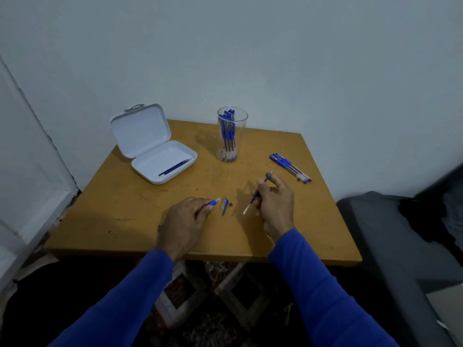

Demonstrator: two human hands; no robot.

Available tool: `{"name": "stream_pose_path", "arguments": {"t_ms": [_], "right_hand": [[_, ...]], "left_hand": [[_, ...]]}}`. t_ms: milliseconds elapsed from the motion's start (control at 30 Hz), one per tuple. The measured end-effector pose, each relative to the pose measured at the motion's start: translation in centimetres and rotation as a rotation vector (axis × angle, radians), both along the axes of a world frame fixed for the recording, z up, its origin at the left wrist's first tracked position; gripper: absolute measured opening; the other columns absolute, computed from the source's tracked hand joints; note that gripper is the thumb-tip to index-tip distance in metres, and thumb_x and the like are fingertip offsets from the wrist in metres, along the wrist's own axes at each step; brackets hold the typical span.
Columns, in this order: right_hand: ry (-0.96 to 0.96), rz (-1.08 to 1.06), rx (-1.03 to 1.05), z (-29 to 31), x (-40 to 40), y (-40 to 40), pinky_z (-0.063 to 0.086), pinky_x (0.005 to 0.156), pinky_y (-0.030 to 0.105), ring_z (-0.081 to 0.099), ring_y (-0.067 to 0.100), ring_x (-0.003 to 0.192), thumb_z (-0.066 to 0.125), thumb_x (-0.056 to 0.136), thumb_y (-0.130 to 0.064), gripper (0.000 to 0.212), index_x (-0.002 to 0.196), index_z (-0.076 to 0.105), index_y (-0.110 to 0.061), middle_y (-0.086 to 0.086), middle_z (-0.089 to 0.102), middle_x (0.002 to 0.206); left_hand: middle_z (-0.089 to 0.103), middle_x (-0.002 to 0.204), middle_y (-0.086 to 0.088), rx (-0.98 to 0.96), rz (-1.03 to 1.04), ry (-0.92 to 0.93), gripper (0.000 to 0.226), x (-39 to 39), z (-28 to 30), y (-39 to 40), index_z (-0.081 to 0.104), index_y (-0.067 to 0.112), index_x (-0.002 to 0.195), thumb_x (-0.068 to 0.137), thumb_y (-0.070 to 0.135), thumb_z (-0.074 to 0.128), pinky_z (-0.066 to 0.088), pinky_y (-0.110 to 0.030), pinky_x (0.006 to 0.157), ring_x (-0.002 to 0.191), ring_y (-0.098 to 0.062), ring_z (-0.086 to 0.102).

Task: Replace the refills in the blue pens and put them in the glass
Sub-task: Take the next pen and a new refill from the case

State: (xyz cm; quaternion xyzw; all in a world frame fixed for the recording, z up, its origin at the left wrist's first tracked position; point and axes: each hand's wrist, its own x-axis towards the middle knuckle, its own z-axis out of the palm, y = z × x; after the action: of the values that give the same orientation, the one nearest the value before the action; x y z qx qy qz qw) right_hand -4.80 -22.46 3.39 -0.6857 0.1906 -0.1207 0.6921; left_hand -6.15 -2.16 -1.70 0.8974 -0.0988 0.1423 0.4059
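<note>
Near the table's front edge, your left hand (184, 221) pinches a pen barrel (212, 203), your right hand (274, 204) grips its refill (253, 200); next, likely fetch a fresh one from the white box (164, 161).

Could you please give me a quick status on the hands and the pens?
Left hand grips a pen part. Right hand holds a pen barrel. Glass holds several pens; more pens wait at right. Nothing in the way.
</note>
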Motion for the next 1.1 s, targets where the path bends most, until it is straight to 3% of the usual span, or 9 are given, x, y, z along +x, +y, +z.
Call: {"name": "stream_pose_path", "arguments": {"t_ms": [100, 167, 367, 600, 933, 1100], "right_hand": [[0.037, -0.050, -0.280, -0.5, -0.3, -1.6, 0.061, 0.084, 0.041, 0.064, 0.012, 0.087, 0.065, 0.099, -0.034, 0.042, 0.139, 0.061, -0.024, -0.002, 0.070, 0.107], [0.074, -0.062, -0.399, -0.4, -0.7, -2.6, 0.058, 0.094, 0.039, 0.062, 0.011, 0.103, 0.068, 0.097, -0.036, 0.041, 0.135, 0.065, -0.024, -0.005, 0.066, 0.120], [0.253, -0.057, -0.629, -0.5, -1.3, -6.0, 0.054, 0.090, 0.027, 0.060, 0.012, 0.112, 0.066, 0.098, -0.031, 0.038, 0.135, 0.064, -0.022, 0.001, 0.066, 0.129], [0.343, 0.008, -0.707, -1.9, -1.0, -7.0, 0.057, 0.089, 0.032, 0.060, 0.008, 0.093, 0.067, 0.097, -0.033, 0.030, 0.124, 0.071, -0.021, -0.004, 0.069, 0.107], [0.377, 0.036, -0.767, -1.7, -0.8, -7.0, 0.057, 0.090, 0.033, 0.058, 0.009, 0.094, 0.064, 0.100, -0.032, 0.029, 0.127, 0.069, -0.022, -0.001, 0.070, 0.118], [0.368, 0.044, -0.810, -1.9, -0.8, -6.9, 0.055, 0.083, 0.028, 0.058, 0.008, 0.089, 0.062, 0.101, -0.031, 0.028, 0.126, 0.070, -0.023, -0.002, 0.072, 0.112]], "left_hand": [[0.065, 0.086, 0.015, -0.003, 0.032, 0.015, 0.022, 0.3, 0.3, -0.5, 0.075, 0.023, 0.113, 0.099, 0.033, 0.061, 0.042, -0.015, 0.066, 0.079, 0.001, 0.058], [0.064, 0.084, 0.015, 0.002, 0.029, 0.013, 0.021, 0.4, 0.7, -1.3, 0.075, 0.023, 0.112, 0.099, 0.032, 0.061, 0.043, -0.020, 0.066, 0.077, 0.000, 0.057], [0.062, 0.088, 0.012, 0.097, 0.036, -0.025, 0.028, 1.2, 0.5, -3.6, 0.072, 0.023, 0.118, 0.101, 0.037, 0.055, 0.043, -0.019, 0.065, 0.078, -0.001, 0.055], [0.061, 0.091, 0.013, 0.100, 0.076, -0.031, 0.030, 1.1, 0.0, -3.6, 0.070, 0.023, 0.121, 0.101, 0.038, 0.054, 0.032, -0.010, 0.063, 0.078, 0.003, 0.053], [0.062, 0.092, 0.012, 0.139, 0.079, -0.020, 0.034, 1.1, -0.3, -3.6, 0.070, 0.024, 0.123, 0.101, 0.041, 0.052, 0.037, -0.016, 0.064, 0.079, 0.000, 0.054], [0.061, 0.092, 0.013, 0.132, 0.081, -0.018, 0.034, 1.0, -0.3, -3.5, 0.070, 0.023, 0.123, 0.101, 0.041, 0.052, 0.042, -0.020, 0.066, 0.080, -0.001, 0.055]]}}
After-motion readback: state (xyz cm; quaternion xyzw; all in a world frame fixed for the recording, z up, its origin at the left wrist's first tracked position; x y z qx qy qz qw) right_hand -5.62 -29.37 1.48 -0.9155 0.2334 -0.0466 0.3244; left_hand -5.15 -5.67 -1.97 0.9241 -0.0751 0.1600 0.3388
